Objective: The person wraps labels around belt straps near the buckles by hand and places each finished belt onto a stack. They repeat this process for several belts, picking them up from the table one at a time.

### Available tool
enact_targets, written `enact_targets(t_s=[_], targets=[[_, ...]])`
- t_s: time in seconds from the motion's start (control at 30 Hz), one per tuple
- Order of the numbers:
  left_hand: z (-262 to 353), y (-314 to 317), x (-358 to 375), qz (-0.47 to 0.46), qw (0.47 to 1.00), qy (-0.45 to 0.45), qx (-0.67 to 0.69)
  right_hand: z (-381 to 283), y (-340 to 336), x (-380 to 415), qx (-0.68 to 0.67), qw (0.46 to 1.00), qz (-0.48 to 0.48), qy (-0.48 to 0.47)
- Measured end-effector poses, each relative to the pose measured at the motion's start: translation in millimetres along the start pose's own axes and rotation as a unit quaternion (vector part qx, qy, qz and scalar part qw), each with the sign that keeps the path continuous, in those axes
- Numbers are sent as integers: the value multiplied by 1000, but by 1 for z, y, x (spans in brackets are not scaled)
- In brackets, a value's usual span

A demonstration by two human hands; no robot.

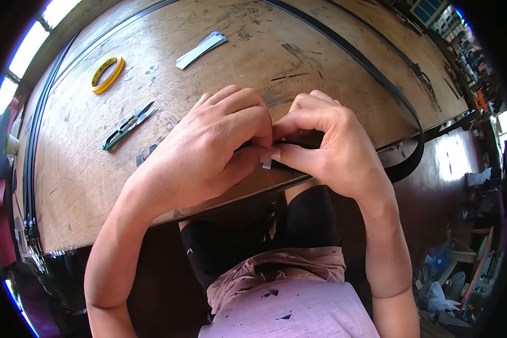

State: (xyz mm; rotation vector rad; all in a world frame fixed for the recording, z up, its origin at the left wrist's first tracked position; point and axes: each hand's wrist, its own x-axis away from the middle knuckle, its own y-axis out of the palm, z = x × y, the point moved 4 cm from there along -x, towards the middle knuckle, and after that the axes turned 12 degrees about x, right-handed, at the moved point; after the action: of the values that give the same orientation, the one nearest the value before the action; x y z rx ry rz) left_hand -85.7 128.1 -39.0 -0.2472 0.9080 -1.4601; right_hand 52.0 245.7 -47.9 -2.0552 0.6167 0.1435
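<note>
Both hands meet at the near edge of the wooden table, fingertips pressed together. My left hand (217, 138) is closed, thumb and fingers pinching a dark strap (281, 168) that shows in short stretches between the hands. Against it, my right hand (327, 138) is closed too, thumb and forefinger tips on the same spot. A small white strip (267, 164) sticks out just below the touching thumbs. Most of what they grip is hidden behind the fingers.
Green-handled thread snips (128, 126) lie left of my hands, with a yellow tape roll (108, 75) beyond. White paper strips (201, 50) lie farther back on the table (84, 186). A long black strap (372, 67) curves over the right edge; more straps (31, 169) line the left.
</note>
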Motion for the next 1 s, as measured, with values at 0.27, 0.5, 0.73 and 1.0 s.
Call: enact_targets(t_s=[0.27, 0.5, 0.73, 1.0], targets=[[0, 1, 0, 7, 1000, 11, -3, 2, 1, 0, 4, 1000, 4, -8], [-1, 1, 1, 14, 1000, 5, 8, 1, 0, 0, 1, 1000, -6, 4], [0, 1, 0, 16, 1000, 9, 8, 1, 1, 0, -8, 1000, -7, -1], [-5, -2, -2, 7, 1000, -29, 10, 0, 0, -1, -6, 1000, -16, 11]])
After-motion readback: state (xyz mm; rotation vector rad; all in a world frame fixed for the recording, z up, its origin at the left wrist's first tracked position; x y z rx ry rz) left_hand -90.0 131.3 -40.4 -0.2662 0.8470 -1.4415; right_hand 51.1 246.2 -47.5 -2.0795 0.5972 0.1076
